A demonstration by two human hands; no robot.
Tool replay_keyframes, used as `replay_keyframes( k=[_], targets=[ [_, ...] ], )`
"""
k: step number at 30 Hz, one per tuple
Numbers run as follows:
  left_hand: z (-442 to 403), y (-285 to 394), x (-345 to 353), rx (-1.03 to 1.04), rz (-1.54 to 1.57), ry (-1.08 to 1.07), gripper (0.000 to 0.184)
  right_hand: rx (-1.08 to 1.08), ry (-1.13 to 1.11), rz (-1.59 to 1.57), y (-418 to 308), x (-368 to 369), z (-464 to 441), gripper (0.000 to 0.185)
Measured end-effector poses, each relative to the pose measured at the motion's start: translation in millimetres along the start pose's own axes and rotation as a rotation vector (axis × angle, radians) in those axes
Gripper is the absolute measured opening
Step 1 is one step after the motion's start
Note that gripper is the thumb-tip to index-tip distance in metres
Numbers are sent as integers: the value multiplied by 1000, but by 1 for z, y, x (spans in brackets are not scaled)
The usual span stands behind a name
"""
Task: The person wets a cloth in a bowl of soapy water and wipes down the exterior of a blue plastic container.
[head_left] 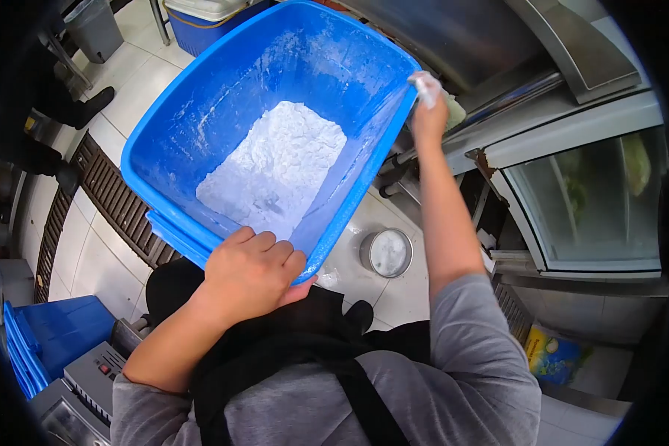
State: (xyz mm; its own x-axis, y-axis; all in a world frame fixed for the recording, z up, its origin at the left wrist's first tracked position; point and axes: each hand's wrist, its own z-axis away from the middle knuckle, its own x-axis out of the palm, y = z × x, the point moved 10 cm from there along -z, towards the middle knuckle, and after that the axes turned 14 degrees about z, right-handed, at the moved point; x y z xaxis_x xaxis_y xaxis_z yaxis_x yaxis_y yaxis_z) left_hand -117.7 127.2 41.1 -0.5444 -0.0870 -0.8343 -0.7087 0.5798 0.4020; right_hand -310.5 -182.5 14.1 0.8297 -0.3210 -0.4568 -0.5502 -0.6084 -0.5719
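Note:
A large blue plastic tub (372,56) fills the middle of the head view, with white powder (290,152) heaped in its bottom and dusted on its walls. My left hand (251,269) is closed over the near rim, fingers inside and thumb outside. At the right corner, my right hand (430,108) is closed on the rim; its fingers are whitened and slightly blurred. Below the tub, a round metal container (386,253) with some white powder in it stands on the floor.
A glass-doored fridge (583,201) and steel counter stand at right. Floor drain grates (115,197) run along the left, near another person's shoes (97,108). A blue bin (67,331) is at lower left, a yellow-and-blue bag (550,355) at lower right, and a cooler (201,22) behind.

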Motion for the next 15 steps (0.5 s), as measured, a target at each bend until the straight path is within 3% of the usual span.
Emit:
replay_keyframes(
  k=[4,5,7,9,10,11,12,14,15],
  targets=[
    [2,0,2,-4,23,-44,28,15,30,66,-11,-6,4,17],
    [2,-1,2,-4,24,-40,28,132,46,8,-33,-8,27,19],
    [2,0,0,20,1,25,32,23,-70,134,-97,-9,80,21],
    [1,0,2,11,5,10,33,126,-26,123,-146,-11,157,18],
    [0,-1,3,9,0,-8,33,-180,-34,277,-197,-13,181,20],
    [-1,-1,4,7,5,-14,33,-78,-33,35,-193,-12,214,22],
    [-1,-1,4,6,3,-15,33,-66,-36,36,-189,-16,210,22],
    [-1,0,5,12,0,-21,33,-273,-145,195,-189,-11,181,24],
    [-2,1,4,21,-6,-8,34,-125,31,270,-145,-15,157,26]
  ],
)
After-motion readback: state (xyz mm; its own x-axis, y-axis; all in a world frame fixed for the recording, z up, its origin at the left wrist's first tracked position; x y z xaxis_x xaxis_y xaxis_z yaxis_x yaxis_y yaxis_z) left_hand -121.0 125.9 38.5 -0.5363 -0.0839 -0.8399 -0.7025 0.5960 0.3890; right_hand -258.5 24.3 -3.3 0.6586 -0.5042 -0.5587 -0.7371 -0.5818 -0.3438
